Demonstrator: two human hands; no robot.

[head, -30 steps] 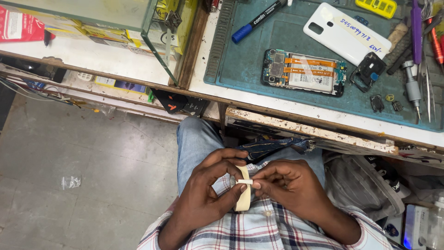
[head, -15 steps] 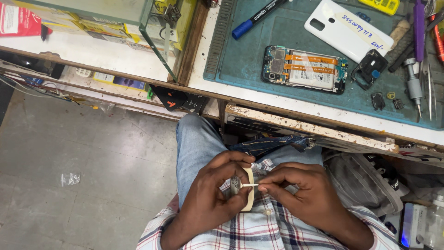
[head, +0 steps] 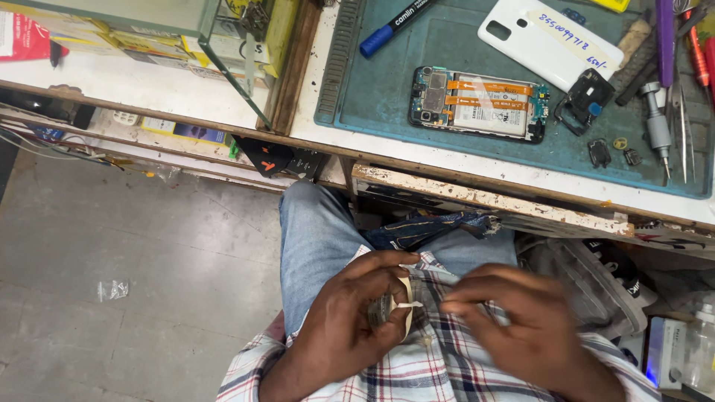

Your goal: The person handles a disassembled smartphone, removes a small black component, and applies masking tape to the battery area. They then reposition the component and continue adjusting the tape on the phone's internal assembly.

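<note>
The left hand (head: pixel 350 327) sits low over the lap with its grip closed around a small roll of pale tape (head: pixel 395 309), thumb over the top and fingers curled beneath, a thin white strip running off toward the right. To do this pull cleanly, I'd judge the roll wants holding steady, the strip drawn straight out rather than twisted, and kept off the checked shirt (head: pixel 447 372) just beneath. The right hand (head: pixel 521 327) is blurred just beside the roll; its fingertips are bunched toward the strip's free end, but I cannot tell whether the grip has really closed on it. Up on the bench (head: pixel 477 167), well apart from both hands, a teal work mat (head: pixel 387 97) carries a blue marker (head: pixel 395 22), an opened phone (head: pixel 477 104) with battery and boards showing, its white back cover (head: pixel 547 41), a small black camera frame (head: pixel 585 100), a few loose small parts, and a precision screwdriver (head: pixel 657 126) with tweezers at the far right. The drawer edge (head: pixel 484 201) juts out above the knees and crowds any lift toward the mat.
</note>
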